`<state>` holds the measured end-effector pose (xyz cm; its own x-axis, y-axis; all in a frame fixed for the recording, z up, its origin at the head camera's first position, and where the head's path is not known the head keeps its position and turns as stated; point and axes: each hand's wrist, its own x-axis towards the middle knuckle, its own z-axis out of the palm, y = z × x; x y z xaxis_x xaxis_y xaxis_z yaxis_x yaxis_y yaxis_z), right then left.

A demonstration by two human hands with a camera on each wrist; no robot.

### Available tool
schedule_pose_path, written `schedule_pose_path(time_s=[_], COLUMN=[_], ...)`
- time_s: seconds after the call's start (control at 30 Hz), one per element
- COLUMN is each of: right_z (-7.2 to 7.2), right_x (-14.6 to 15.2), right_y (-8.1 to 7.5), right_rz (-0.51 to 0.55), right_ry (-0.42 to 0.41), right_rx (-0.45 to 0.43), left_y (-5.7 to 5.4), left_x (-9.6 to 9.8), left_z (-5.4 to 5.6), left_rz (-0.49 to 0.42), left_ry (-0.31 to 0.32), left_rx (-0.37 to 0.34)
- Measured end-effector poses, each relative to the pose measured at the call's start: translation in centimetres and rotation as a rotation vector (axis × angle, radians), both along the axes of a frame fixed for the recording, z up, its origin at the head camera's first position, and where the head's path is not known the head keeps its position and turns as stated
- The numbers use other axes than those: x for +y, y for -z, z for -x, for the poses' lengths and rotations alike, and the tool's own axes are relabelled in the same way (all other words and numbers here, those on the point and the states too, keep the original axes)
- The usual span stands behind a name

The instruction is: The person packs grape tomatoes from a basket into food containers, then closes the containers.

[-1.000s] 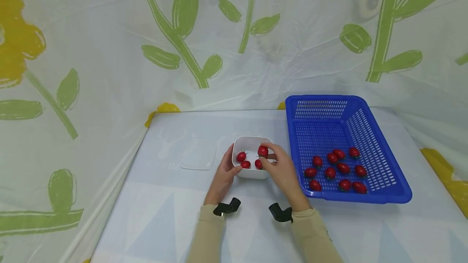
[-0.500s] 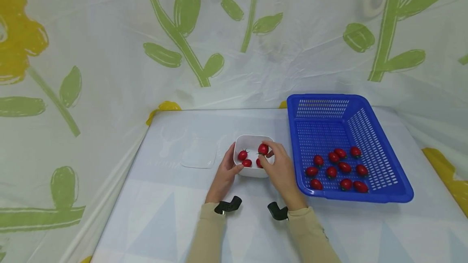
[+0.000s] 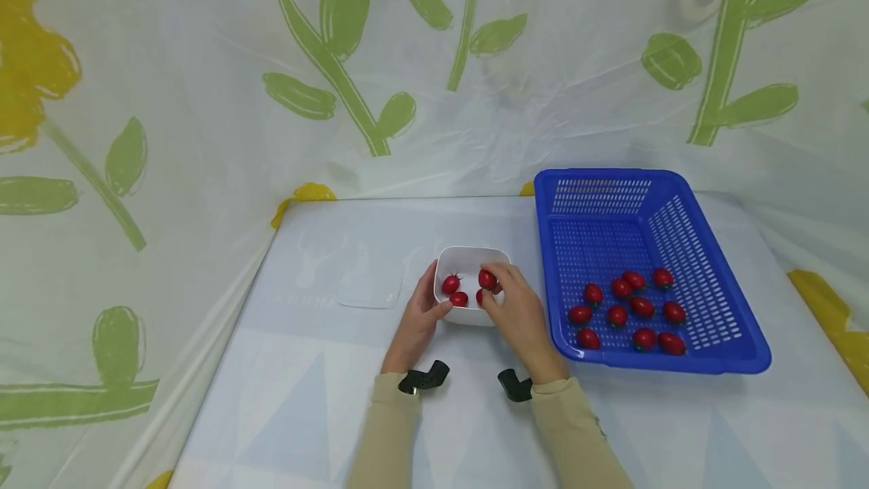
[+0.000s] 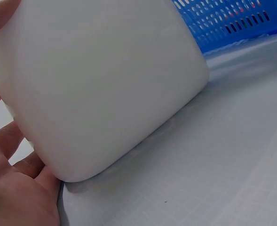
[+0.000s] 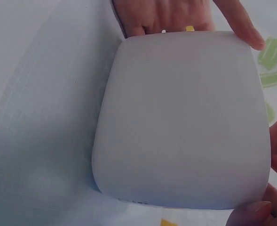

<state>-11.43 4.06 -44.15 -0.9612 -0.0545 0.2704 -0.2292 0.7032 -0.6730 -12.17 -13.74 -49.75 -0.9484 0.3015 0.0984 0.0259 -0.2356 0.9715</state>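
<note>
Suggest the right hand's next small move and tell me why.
Probably release the pinched tomato into the white container: in the head view the right hand holds it inside the rim's outline, the left hand grips the side, and other tomatoes lie within.

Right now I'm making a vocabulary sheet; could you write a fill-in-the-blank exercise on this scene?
1. The left hand grips a container coloured ____.
2. The tomato held by the right hand is coloured ____.
3. In the head view, the basket stands on the container's ____ side.
Missing words: white; red; right.
</note>
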Motion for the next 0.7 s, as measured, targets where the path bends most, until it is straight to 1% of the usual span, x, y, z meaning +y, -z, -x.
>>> schedule_pose_path(time_s=[0.2,0.37,0.5,0.7], right_z=[0.01,0.01,-0.04,-0.03], right_x=[0.01,0.04,0.09,0.17], right_y=[-0.26,-0.4,-0.32,0.09], right_rz=[-0.04,-0.063,-0.067,-0.054], right_ry=[-0.027,-0.05,-0.058,-0.054], right_rx=[0.015,0.004,-0.003,0.0], left_y=[0.03,0.07,0.21,0.73], left_x=[0.02,-0.01,0.0,0.05], left_z=[0.26,0.28,0.23,0.3], left_rz=[-0.022,-0.011,-0.016,-0.054], left_ry=[0.007,0.003,0.003,0.006], left_rx=[0.003,0.007,0.004,0.003])
